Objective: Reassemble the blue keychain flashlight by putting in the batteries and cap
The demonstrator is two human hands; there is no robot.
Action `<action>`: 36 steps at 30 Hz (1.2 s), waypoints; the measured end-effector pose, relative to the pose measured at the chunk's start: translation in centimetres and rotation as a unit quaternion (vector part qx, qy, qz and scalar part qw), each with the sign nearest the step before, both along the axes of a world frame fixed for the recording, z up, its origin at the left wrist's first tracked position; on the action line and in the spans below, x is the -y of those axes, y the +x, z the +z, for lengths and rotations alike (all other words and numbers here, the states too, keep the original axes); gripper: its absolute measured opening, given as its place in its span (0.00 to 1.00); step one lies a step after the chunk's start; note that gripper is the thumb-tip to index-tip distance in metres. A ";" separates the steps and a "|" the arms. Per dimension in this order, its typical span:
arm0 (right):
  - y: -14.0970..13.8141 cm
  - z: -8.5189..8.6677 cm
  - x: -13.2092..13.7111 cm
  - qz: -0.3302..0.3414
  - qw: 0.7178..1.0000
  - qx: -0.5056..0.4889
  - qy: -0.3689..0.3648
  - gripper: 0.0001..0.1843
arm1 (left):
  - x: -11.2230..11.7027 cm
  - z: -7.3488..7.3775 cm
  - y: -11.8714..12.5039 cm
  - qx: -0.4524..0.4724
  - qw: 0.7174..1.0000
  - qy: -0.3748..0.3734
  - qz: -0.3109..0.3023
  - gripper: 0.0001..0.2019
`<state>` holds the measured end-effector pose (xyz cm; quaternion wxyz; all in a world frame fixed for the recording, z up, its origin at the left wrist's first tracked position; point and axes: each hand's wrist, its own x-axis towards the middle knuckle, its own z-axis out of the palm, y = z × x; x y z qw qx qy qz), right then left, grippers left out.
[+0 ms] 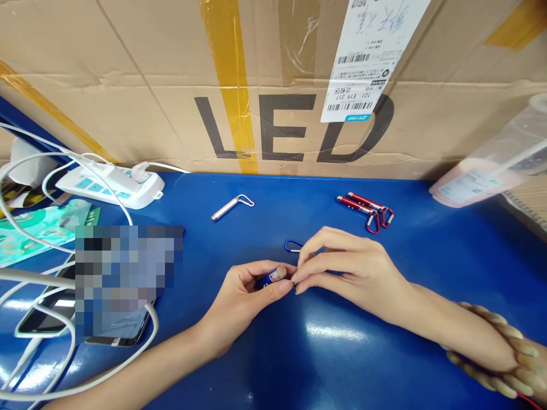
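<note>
My left hand (250,285) is closed around a short blue keychain flashlight (269,279), its round, pale metal end tilted up between thumb and fingers. The fingertips of my right hand (354,267) are pinched together beside my left thumb, on a tiny dark piece (294,285) too small to make out. Just behind those right fingers lies a blue carabiner clip (292,246), partly hidden by them. Farther back are a silver keychain flashlight (225,209) with a clip and two red keychain flashlights (359,206) side by side, each with a red clip.
A big cardboard box (171,114) stands along the back of the blue table (256,364). To the left are a white power strip (111,185), looping white cables, phones (123,330) and a green packet (47,228). A cup of pink drink (474,176) stands at the back right.
</note>
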<state>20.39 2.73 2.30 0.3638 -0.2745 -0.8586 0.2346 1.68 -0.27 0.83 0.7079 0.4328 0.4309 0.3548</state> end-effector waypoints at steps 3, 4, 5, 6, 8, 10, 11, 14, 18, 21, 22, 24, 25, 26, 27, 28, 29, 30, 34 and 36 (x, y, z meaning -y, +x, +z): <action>0.0 0.2 0.1 -0.003 1.000 -0.002 -0.011 0.04 | 0.0 0.1 0.0 -0.009 1.000 0.007 -0.010 0.04; 0.0 0.3 0.1 -0.010 1.000 -0.008 -0.019 0.03 | 0.0 0.1 0.0 -0.011 1.000 0.011 -0.010 0.05; -0.1 0.4 0.2 -0.020 0.999 -0.017 -0.030 0.03 | -0.1 0.2 0.0 -0.012 1.000 0.017 -0.008 0.05; -0.1 0.5 0.2 -0.033 0.998 -0.028 -0.044 0.03 | -0.1 0.2 0.0 -0.015 0.999 0.027 -0.008 0.05; -0.1 0.7 0.2 -0.061 0.994 -0.052 -0.076 0.03 | -0.1 0.1 0.0 -0.025 0.998 0.057 -0.014 0.07; -0.1 0.8 0.2 -0.073 0.990 -0.061 -0.108 0.04 | -0.1 0.0 0.0 -0.038 0.994 0.095 -0.023 0.09; -0.2 0.8 0.2 -0.072 0.988 -0.059 -0.122 0.04 | -0.1 -0.1 0.0 -0.045 0.992 0.117 -0.025 0.10; -0.1 0.9 0.1 -0.059 0.985 -0.040 -0.156 0.03 | 0.1 -0.4 -0.1 -0.077 0.978 0.195 -0.021 0.12; 0.0 1.0 -0.1 -0.047 0.978 0.000 -0.203 0.04 | 0.2 -0.9 -0.5 -0.160 0.925 0.345 -0.015 0.11; 0.0 1.1 -0.3 -0.046 0.969 0.028 -0.243 0.05 | 0.2 -1.2 -0.7 -0.199 0.874 0.442 -0.027 0.11; 0.0 1.1 -0.3 -0.050 0.966 0.037 -0.250 0.05 | 0.2 -1.3 -0.8 -0.207 0.863 0.460 -0.034 0.11; -0.1 1.1 -0.4 -0.056 0.965 0.052 -0.253 0.07 | 0.2 -1.4 -0.8 -0.216 0.850 0.478 -0.048 0.10; -0.1 1.1 -0.4 -0.057 0.965 0.059 -0.249 0.07 | 0.2 -1.5 -0.8 -0.219 0.846 0.484 -0.053 0.10; -0.1 1.0 -0.3 -0.057 0.966 0.067 -0.244 0.07 | 0.3 -1.5 -0.8 -0.220 0.842 0.490 -0.055 0.10; -0.1 1.0 -0.3 -0.056 0.967 0.073 -0.238 0.07 | 0.3 -1.5 -0.8 -0.221 0.838 0.495 -0.057 0.10; 0.0 0.9 -0.2 -0.055 0.968 0.079 -0.231 0.06 | 0.4 -1.5 -0.8 -0.223 0.836 0.498 -0.056 0.10; 0.0 0.8 -0.1 -0.053 0.970 0.085 -0.222 0.06 | 0.4 -1.5 -0.7 -0.225 0.834 0.500 -0.055 0.10; 0.1 0.7 0.0 -0.050 0.972 0.090 -0.209 0.05 | 0.5 -1.5 -0.7 -0.227 0.834 0.500 -0.053 0.10; 0.4 0.2 0.2 -0.008 0.987 0.118 -0.108 0.10 | 0.6 -1.6 -0.6 -0.238 0.839 0.487 -0.040 0.10; 0.4 -0.1 0.4 0.018 0.990 0.133 -0.044 0.12 | 0.6 -1.7 -0.6 -0.237 0.841 0.485 -0.033 0.10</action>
